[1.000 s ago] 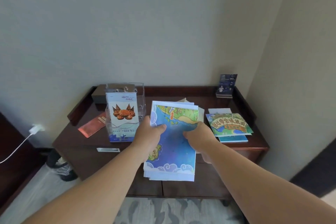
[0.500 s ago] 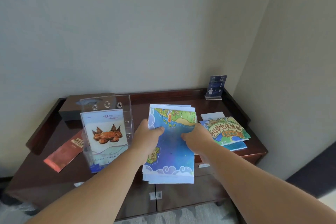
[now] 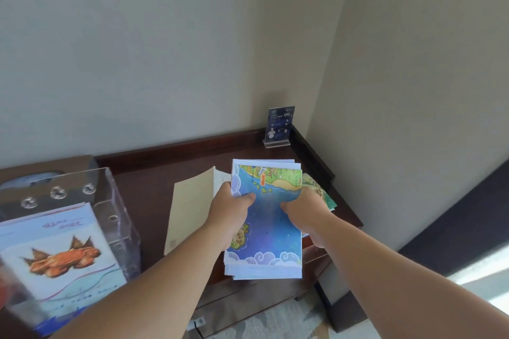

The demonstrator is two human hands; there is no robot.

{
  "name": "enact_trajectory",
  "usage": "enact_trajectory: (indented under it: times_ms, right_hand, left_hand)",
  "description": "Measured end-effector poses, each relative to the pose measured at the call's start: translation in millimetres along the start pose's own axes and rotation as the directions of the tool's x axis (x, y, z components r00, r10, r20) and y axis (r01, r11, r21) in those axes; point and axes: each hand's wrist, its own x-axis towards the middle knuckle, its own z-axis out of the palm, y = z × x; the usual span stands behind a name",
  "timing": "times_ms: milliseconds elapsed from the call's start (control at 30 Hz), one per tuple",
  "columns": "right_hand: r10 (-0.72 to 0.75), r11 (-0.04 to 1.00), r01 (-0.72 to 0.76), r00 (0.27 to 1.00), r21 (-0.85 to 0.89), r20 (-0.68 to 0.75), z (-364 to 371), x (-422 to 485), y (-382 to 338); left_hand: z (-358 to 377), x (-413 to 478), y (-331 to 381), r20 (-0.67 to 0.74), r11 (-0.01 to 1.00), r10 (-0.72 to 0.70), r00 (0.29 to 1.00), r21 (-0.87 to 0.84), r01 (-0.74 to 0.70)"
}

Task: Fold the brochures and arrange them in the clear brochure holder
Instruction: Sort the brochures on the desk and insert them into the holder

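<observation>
I hold a stack of folded blue map brochures (image 3: 271,223) upright above the front of the dark wooden table (image 3: 154,170). My left hand (image 3: 234,208) grips its left edge, thumb on the front. My right hand (image 3: 305,209) grips the right edge the same way. The clear brochure holder (image 3: 110,217) stands at the left, with a white brochure showing an orange crab (image 3: 60,256) in its front pocket. More colourful brochures (image 3: 319,190) lie behind my right hand, mostly hidden.
A beige sheet (image 3: 190,209) lies on the table between the holder and the stack. A small blue sign in a clear stand (image 3: 278,125) sits in the back right corner. Walls close the table at the back and right.
The view swung right and closer, so the holder slid to the left edge. The stack stays in both hands with the same grip; the beige sheet has come into view beside it.
</observation>
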Motion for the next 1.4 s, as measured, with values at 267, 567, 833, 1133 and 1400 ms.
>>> enact_trajectory:
  times_ms: [267, 567, 833, 1133, 1400]
  right_hand:
    - [0.02, 0.999, -0.02, 1.0, 0.035, -0.003, -45, 83, 22]
    - [0.109, 0.994, -0.109, 0.994, -0.01, -0.013, -55, 138, 55]
    - [0.164, 0.98, -0.166, 0.986, -0.113, -0.027, -42, 172, 72]
    - [0.158, 0.975, -0.148, 0.986, -0.166, 0.051, -26, 202, 79]
    - [0.169, 0.966, -0.15, 0.983, -0.213, 0.074, -21, 211, 79]
  left_hand:
    - [74, 53, 27, -0.037, 0.998, -0.056, 0.998, 0.014, 0.057]
    - [130, 96, 17, -0.053, 0.989, -0.141, 0.989, 0.029, 0.143]
    - [157, 121, -4, -0.085, 0.952, -0.13, 0.988, 0.268, 0.149]
    - [163, 146, -18, -0.121, 0.883, -0.175, 0.977, 0.42, 0.21]
    - [166, 152, -23, -0.113, 0.802, -0.12, 0.986, 0.575, 0.163]
